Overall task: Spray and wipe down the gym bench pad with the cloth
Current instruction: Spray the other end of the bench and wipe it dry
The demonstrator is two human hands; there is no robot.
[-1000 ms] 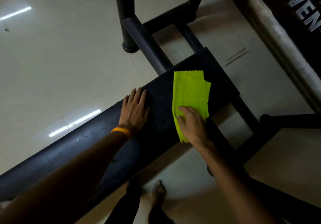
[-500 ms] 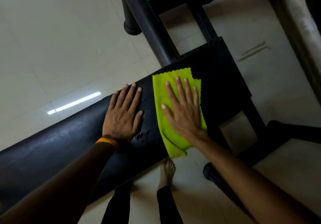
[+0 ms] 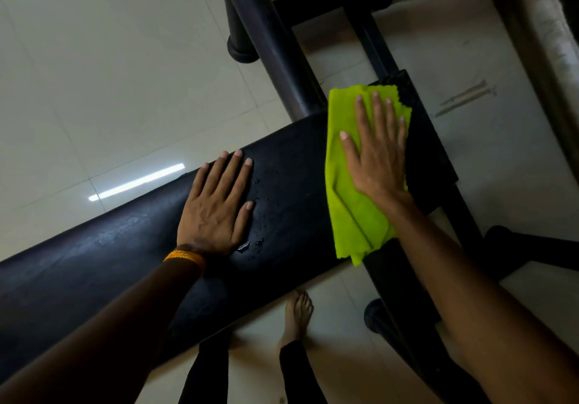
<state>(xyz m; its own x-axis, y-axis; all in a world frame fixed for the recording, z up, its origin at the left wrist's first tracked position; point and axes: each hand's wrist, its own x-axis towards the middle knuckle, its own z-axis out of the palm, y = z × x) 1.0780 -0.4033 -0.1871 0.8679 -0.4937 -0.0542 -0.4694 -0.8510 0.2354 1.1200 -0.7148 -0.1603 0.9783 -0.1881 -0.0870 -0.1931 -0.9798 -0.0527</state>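
The black gym bench pad [image 3: 291,184] runs from the lower left to the upper right. A bright yellow-green cloth [image 3: 347,215] lies across its right end, one corner hanging over the near edge. My right hand [image 3: 376,156] presses flat on the cloth, fingers spread and pointing away from me. My left hand [image 3: 219,206] rests flat on the bare pad to the left of the cloth, with an orange band at the wrist. Small liquid droplets [image 3: 250,247] sit on the pad between my hands. No spray bottle is in view.
Black frame tubes [image 3: 272,40] rise beyond the pad, and more frame bars [image 3: 532,247] run at the right. A pale padded bar [image 3: 545,33] crosses the upper right. My bare foot [image 3: 299,312] stands on the tiled floor [image 3: 94,74] under the pad's near edge.
My right hand has gone from the cloth's near end to flat on its middle and slid it toward the pad's far right end. My left hand stays planted.
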